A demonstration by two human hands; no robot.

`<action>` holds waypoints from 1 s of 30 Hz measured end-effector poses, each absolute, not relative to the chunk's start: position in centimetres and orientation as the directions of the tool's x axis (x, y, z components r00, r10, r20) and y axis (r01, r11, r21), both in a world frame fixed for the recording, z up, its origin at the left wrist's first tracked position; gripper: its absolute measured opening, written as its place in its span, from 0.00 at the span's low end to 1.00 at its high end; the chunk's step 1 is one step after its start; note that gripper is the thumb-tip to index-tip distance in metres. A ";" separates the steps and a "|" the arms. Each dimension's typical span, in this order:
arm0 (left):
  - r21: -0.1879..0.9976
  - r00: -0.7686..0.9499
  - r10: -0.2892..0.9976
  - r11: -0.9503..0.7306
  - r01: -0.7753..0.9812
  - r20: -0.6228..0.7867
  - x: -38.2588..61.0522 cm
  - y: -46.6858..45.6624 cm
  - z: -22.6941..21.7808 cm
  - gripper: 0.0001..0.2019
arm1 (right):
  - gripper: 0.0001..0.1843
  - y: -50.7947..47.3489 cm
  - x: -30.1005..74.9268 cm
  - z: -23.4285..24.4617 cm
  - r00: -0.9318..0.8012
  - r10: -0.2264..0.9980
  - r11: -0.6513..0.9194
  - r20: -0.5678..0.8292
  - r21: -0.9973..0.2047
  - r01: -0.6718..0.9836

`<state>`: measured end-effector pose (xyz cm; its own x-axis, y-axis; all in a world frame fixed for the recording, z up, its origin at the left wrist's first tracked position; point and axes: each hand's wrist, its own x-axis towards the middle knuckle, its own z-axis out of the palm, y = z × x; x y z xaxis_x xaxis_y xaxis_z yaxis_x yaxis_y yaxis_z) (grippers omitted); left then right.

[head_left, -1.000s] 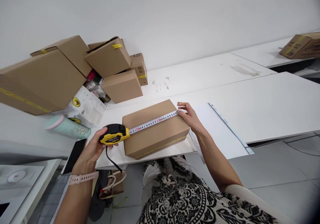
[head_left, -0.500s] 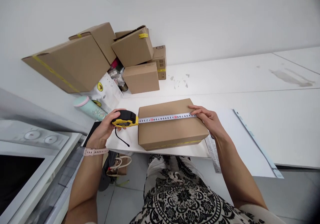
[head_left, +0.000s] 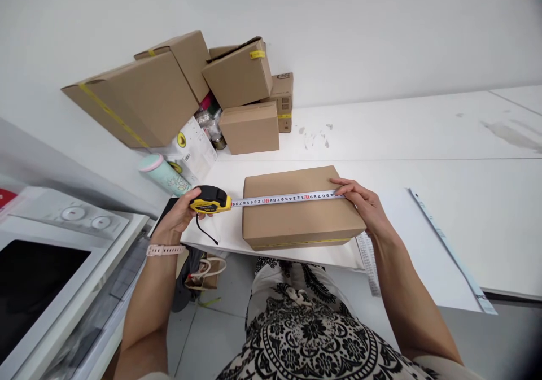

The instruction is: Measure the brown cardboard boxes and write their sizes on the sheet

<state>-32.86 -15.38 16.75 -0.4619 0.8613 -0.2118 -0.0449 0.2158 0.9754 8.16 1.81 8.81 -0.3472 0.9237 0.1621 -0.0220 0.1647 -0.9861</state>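
Observation:
A closed cardboard box lies on the white table near its front edge. My left hand is wrapped round a black and yellow tape measure, just left of the box, with a black strap hanging from it. The white blade runs out across the box top from left to right. At the box's right side my right hand presses the blade's end down with its fingers, thumb hidden below. A short gap separates the tape case from the box's left edge.
Several cardboard boxes are stacked at the back left, beside a mint green bottle and a white avocado-print package. A white microwave stands at the left. White sheets lie on the right, overhanging the table's front edge.
My left hand has drawn the tape case a little away from the box's left edge, so more blade shows. My right hand stays at the box's right side. The view has shifted slightly.

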 end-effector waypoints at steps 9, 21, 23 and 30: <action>0.975 -0.506 0.834 0.200 -0.095 -0.220 -33.2 -15.9 16.2 0.14 | 0.18 1.6 7.9 8.5 -0.329 0.939 0.064 0.097 -0.992 -0.110; 0.975 -0.399 0.893 0.221 -0.012 -0.208 -34.0 -17.3 15.6 0.29 | 0.15 2.1 7.5 8.4 -0.300 0.947 0.066 0.115 -0.984 -0.166; 0.964 -0.282 0.931 0.259 0.058 -0.233 -33.9 -18.3 16.2 0.37 | 0.14 2.2 7.3 8.4 -0.285 0.953 0.058 0.105 -0.984 -0.166; 0.927 -0.155 0.925 0.364 0.087 -0.348 -29.9 -22.6 17.3 0.38 | 0.24 2.5 6.7 8.4 -0.237 0.966 0.075 0.106 -0.988 -0.138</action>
